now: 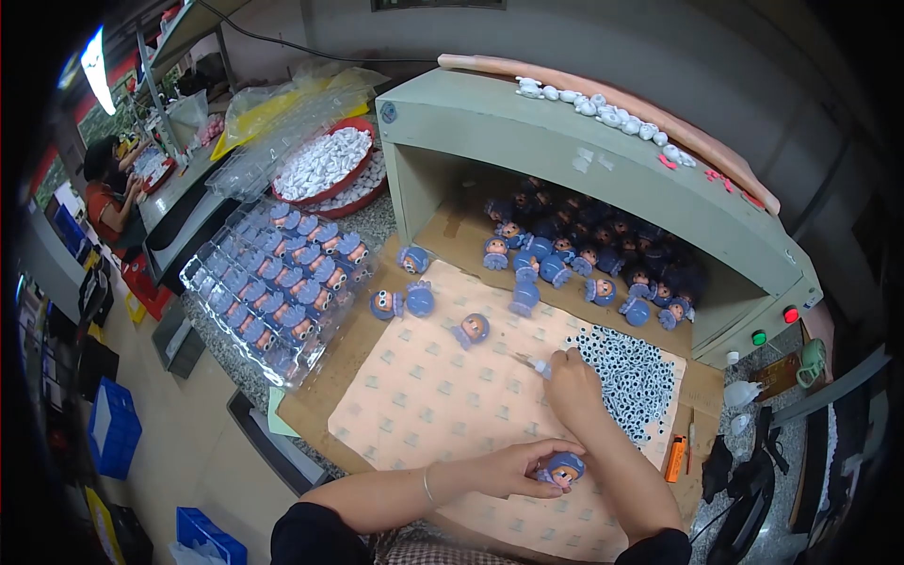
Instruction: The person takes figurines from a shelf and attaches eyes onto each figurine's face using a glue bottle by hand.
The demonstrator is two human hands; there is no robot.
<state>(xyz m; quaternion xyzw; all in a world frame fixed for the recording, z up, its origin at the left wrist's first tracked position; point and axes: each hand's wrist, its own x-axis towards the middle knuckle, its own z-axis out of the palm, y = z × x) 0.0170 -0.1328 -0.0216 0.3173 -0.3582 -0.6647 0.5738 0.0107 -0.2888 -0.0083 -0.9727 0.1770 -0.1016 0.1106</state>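
Note:
My left hand (523, 468) is wrapped round a small blue-capped doll head (563, 469) near the front edge of the patterned sheet (424, 386). Crossed beyond it, my right hand (573, 381) is closed on a thin tool (524, 361) with a pale handle, its tip pointing left. Just right of that hand lies a spread of small black-and-white eye pieces (631, 377). Another doll head (471, 330) rests on the sheet, left of the tool. Three more lie at the sheet's back left, one with white-rimmed eyes (384, 303).
A green-grey box (584, 132) holds several doll heads. At left stand a clear tray (282, 282) of doll heads and a red basin (356, 179) of white pieces. An orange lighter (675, 459) lies at right. Another person (108, 202) sits far left.

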